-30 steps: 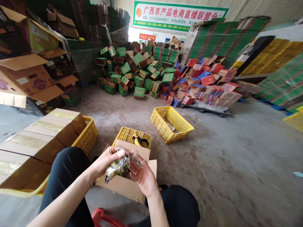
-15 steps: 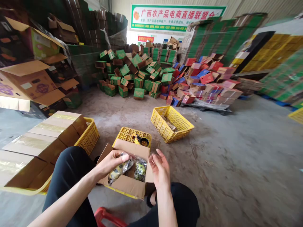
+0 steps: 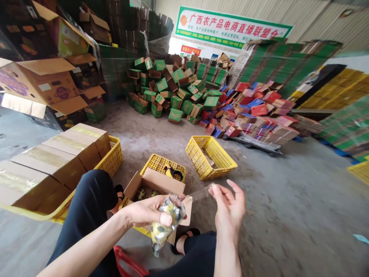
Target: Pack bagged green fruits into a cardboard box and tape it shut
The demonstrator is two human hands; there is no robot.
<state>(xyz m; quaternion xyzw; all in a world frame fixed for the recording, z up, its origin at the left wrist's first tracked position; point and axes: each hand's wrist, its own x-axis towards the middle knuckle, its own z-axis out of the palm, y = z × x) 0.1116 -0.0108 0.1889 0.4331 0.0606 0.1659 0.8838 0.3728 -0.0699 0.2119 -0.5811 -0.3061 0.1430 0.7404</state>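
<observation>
My left hand [image 3: 147,211] grips a clear plastic bag [image 3: 161,231] with yellow, dark-spotted contents, whose kind I cannot make out. My right hand [image 3: 230,209], to the right, pinches the end of a clear plastic strip [image 3: 200,193] between thumb and forefinger. That strip stretches toward the top of the bag. Beneath the left hand is an open cardboard box [image 3: 164,182], partly hidden by the hand and bag. Inside it, similar spotted items [image 3: 140,193] show near the far wall. The box rests on a yellow plastic crate [image 3: 152,161].
A tape dispenser [image 3: 174,173] lies on the crate behind the box. Another yellow crate [image 3: 215,169] stands beyond, on the right. At left, taped cartons [image 3: 57,152] fill a long yellow crate [image 3: 117,154]. Heaps of green boxes [image 3: 175,114] and red boxes [image 3: 259,109] lie farther back.
My left hand has lifted the bag out of the box, toward me and to the right. The right hand has moved right and now pinches the clear strip. The view has tilted slightly.
</observation>
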